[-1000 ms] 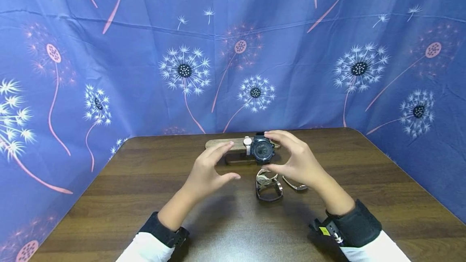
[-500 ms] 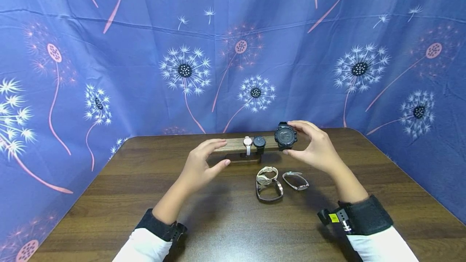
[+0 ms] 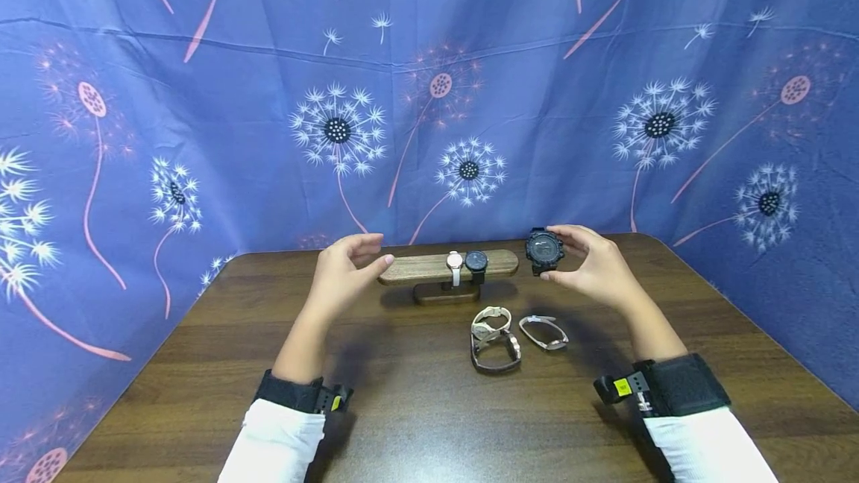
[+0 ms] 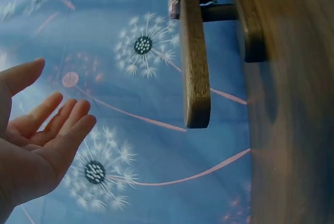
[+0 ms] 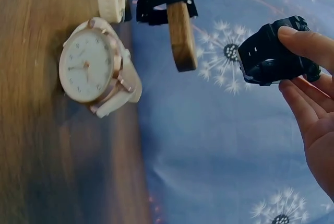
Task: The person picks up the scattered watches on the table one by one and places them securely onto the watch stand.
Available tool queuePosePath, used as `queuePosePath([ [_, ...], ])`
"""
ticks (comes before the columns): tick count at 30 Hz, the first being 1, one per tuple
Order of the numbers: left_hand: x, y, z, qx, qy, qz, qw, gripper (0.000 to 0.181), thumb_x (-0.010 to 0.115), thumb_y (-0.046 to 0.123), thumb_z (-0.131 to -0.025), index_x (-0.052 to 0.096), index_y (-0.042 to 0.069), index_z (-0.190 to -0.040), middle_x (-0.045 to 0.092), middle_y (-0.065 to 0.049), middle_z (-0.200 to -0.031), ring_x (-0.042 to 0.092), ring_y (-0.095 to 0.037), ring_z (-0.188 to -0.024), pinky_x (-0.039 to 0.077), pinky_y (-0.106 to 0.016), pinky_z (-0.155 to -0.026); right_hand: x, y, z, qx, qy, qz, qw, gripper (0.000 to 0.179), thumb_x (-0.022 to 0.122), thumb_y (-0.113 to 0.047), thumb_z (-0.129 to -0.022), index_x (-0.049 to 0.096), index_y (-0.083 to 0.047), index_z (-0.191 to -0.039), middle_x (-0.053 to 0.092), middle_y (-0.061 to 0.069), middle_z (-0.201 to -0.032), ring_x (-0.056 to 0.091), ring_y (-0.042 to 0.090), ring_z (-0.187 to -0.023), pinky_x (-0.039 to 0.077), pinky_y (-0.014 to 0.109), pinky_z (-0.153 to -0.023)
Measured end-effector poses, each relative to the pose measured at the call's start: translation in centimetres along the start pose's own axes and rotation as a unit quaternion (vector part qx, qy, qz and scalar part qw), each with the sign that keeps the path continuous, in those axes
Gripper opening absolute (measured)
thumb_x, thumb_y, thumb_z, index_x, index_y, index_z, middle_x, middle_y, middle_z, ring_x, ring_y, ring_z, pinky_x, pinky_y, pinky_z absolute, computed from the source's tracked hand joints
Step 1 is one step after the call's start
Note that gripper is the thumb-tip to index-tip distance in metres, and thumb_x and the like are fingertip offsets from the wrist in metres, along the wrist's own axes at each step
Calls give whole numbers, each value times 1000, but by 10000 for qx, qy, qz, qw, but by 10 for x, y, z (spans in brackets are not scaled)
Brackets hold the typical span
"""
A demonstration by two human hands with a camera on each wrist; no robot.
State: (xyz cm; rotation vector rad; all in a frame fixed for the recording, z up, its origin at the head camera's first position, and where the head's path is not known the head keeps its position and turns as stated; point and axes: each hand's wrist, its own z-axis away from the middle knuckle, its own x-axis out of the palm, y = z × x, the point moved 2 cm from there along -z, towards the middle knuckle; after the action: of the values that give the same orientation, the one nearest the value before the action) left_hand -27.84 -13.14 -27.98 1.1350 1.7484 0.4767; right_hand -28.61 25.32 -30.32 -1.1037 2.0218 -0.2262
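Note:
My right hand pinches a chunky black digital watch between thumb and fingers, just off the right end of a wooden watch stand. In the right wrist view its black strap is closed in a loop. Around the stand's bar sit a small white-strapped watch and, right beside it, a black watch. My left hand holds nothing; its fingers are relaxed near the bar's left end. The left wrist view shows the left palm with the bar's bare end apart from it.
Several watches lie on the brown table in front of the stand: a cream one, a dark-strapped one and a pale one to their right. A blue dandelion-print cloth hangs behind the table.
My right hand has carried the black digital watch rightward from in front of the bar to past its right end. My left hand has drawn back to the left, away from the stand.

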Motion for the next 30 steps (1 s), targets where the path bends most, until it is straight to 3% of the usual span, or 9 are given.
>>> queuePosePath([
  [5,-1,-13,-10,-674,-47,337,9971,44,72,27,-90,63,5,-127,68,-13,-119,64,-27,-111,52,-42,-93,-1,10,1,203,-83,10,9998,68,89,3,-61,61,4,-123,62,20,-119,61,37,-109,44,11,-92],
  [11,4,-30,-17,-1399,-141,642,9880,43,69,26,-91,62,3,-127,63,-13,-127,56,-30,-120,47,-44,-100,4,24,0,483,-193,-53,9986,67,89,-1,-64,60,4,-124,62,23,-121,61,40,-110,48,31,-95],
  [17,14,-47,-19,-1748,-240,355,9837,40,67,26,-93,65,1,-123,65,-17,-122,56,-34,-119,46,-48,-99,12,37,0,745,-360,-9,9966,67,89,-4,-66,58,6,-125,62,25,-121,60,43,-110,47,41,-96],
  [26,20,-61,-25,-2223,-200,794,9715,41,67,20,-93,60,-2,-127,59,-19,-129,54,-37,-119,44,-50,-102,22,54,-11,1185,-800,-253,9894,69,90,-11,-68,56,5,-126,62,24,-121,59,41,-114,48,47,-96],
  [30,25,-74,-28,-2487,-385,821,9643,41,66,15,-93,58,-6,-128,59,-23,-126,59,-38,-111,49,-48,-97,31,63,-17,1277,-1110,-307,9851,70,91,-13,-66,56,4,-124,62,23,-119,59,40,-114,47,48,-98],
])
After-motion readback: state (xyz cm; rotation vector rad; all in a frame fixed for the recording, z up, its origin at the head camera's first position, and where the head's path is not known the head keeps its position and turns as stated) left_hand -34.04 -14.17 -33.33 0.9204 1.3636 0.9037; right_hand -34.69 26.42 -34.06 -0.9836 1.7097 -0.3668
